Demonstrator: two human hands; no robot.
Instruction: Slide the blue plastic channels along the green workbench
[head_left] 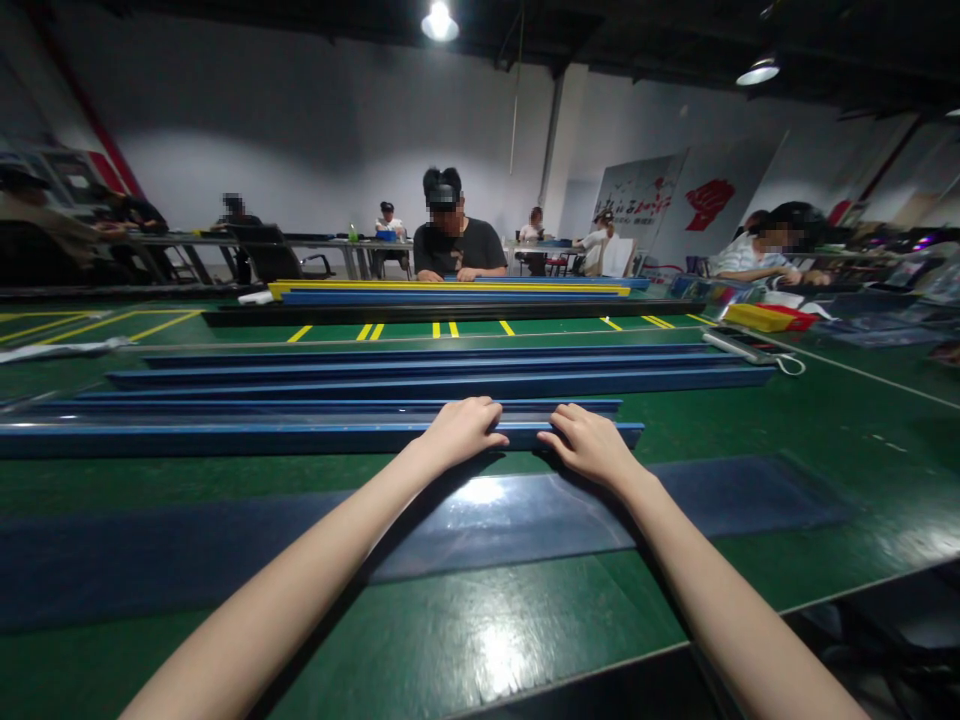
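Note:
A long blue channel strip (pixel 225 441) lies across the green table, its right end just beyond my hands. My left hand (pixel 466 430) grips this strip, thumb on the near side and fingers curled over the top. To the right, close to the strip's end, my right hand (pixel 585 440) holds it the same way. Between the strip's raised edges shows a clear, shiny film (pixel 300 413). Nearer to me, under my forearms, a long translucent plastic sheet (pixel 510 520) lies flat on the table.
Beyond my strip lie more blue channel strips (pixel 450 383). Farther off are a black strip (pixel 375 314) and a yellow strip (pixel 450 288), with a person (pixel 459 240) seated behind them. A yellow tray (pixel 757 318) and a white cable (pixel 789 366) are at the right.

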